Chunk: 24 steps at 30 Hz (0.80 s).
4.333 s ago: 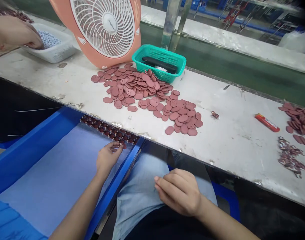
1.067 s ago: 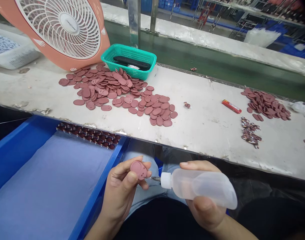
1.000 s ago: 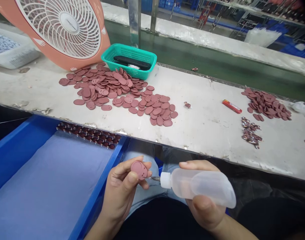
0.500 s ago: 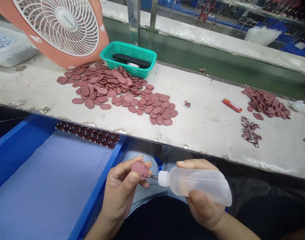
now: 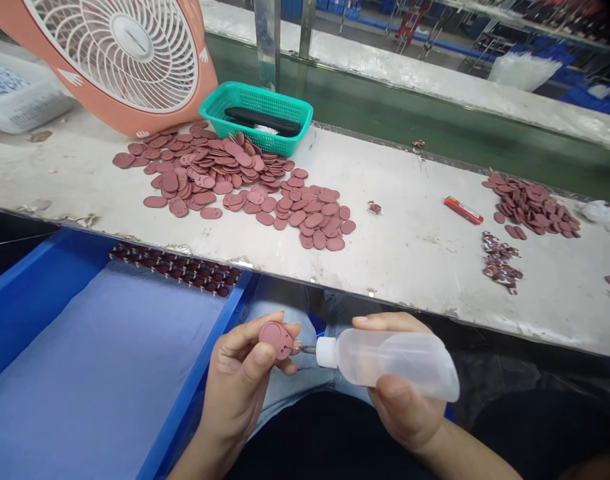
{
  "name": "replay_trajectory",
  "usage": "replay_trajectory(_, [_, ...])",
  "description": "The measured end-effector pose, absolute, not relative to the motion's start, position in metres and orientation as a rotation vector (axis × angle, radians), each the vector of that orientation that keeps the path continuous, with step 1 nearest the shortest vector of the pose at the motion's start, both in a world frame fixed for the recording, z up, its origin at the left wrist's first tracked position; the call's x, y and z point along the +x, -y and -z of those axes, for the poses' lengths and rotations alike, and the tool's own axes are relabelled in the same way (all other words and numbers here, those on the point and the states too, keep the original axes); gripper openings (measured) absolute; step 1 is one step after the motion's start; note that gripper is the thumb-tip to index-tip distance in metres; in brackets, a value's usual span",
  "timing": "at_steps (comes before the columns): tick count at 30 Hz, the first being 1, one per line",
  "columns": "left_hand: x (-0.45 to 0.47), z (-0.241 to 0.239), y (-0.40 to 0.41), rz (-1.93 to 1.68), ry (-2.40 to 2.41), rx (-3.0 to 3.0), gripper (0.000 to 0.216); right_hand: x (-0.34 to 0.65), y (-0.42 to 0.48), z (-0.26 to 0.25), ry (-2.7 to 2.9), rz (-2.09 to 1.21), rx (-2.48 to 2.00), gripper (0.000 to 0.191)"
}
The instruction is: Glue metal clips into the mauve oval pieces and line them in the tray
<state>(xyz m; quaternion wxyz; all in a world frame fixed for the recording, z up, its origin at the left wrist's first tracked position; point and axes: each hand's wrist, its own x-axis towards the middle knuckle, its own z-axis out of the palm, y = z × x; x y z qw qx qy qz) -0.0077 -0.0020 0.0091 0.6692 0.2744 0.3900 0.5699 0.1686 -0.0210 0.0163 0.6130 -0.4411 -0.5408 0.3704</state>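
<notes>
My left hand (image 5: 239, 380) pinches a small reddish oval piece (image 5: 277, 339) between thumb and fingers, held over my lap. My right hand (image 5: 405, 400) grips a clear squeeze bottle (image 5: 395, 363) lying sideways, its white cap and thin metal needle tip (image 5: 309, 349) touching the right edge of the piece. A large heap of the same reddish oval pieces (image 5: 235, 180) lies on the white workbench (image 5: 415, 247) in front of me.
A blue tray (image 5: 49, 300) lined with pale sheet holds a row of dark finished pieces (image 5: 177, 270) at its far edge. A pink fan (image 5: 119, 60), a teal basket (image 5: 257, 123), a white bin (image 5: 19, 100), a red lighter (image 5: 463, 211), another pile of pieces (image 5: 532, 203) and scraps (image 5: 499, 267) are on the bench.
Four seconds ago my left hand was at the tray's row and my right rested empty; now they hold a piece and the bottle. Over the last second the needle tip closed onto the piece.
</notes>
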Motion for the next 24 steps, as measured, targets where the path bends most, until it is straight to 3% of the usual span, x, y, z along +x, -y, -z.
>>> replay_trajectory(13, [-0.0074, -0.0107, 0.0036, -1.283, -0.955, 0.548, 0.025, 0.1648, 0.0193, -0.0149, 1.196, -0.751, -1.043, 0.034])
replay_trajectory(24, [-0.0087, -0.0085, 0.0032, -1.274, -0.964, 0.521, 0.026, 0.1625, 0.016, -0.0164, 1.128, -0.915, -1.066, 0.03])
